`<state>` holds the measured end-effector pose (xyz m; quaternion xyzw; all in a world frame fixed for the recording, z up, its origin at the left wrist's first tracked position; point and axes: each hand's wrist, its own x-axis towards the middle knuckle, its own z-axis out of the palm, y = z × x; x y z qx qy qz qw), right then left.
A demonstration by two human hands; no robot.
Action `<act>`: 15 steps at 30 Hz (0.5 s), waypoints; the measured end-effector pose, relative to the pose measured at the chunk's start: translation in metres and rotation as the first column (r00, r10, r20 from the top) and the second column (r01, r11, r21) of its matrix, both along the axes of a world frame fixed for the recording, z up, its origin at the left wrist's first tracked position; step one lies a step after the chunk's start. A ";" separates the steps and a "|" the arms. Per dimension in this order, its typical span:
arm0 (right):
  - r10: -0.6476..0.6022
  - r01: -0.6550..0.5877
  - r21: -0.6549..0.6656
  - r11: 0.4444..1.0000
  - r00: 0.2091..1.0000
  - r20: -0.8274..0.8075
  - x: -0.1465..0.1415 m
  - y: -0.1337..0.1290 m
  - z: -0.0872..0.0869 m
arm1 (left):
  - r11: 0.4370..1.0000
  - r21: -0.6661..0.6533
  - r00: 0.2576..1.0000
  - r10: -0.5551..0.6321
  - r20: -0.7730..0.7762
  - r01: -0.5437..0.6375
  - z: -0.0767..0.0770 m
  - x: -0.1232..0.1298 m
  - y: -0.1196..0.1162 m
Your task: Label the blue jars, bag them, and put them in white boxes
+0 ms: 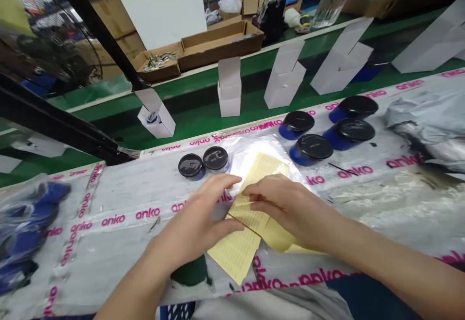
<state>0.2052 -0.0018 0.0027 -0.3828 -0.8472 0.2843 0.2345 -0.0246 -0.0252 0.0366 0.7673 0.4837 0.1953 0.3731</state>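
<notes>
Yellow sheets of paper (238,252) with small print lie in the middle of the bench, one across another. My right hand (290,203) has its fingers curled together on the upper yellow sheet (267,167), which bends under the palm. My left hand (198,218) is at the sheets' left side, thumb and fingers apart, the thumb tip by the paper edge. Under the paper is a clear plastic bag (240,152). Two black-lidded jars (191,166) stand just beyond my left hand. Several blue jars with black lids (311,149) stand beyond my right hand.
Open white boxes (229,92) stand along a green conveyor (192,106) behind the bench. Bagged blue items (29,232) lie at the left, a grey plastic bag (432,121) at the right. A black post (90,24) rises at the left; cardboard trays (221,43) sit farther back.
</notes>
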 end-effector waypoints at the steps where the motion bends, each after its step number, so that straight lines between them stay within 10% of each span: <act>1: -0.014 0.015 0.017 1.000 1.000 -0.028 0.001 -0.003 0.000 | 0.997 -0.070 0.999 -0.018 0.035 0.020 -0.007 0.004 -0.001; 6: -0.032 0.034 0.039 0.999 0.998 -0.056 0.003 -0.017 -0.002 | 0.975 -0.224 0.984 0.055 0.172 -0.015 -0.034 0.015 0.005; 15: -0.056 0.052 0.100 0.994 0.998 0.040 -0.006 -0.016 -0.005 | 0.938 -0.346 0.962 0.129 0.242 -0.039 -0.038 0.010 0.009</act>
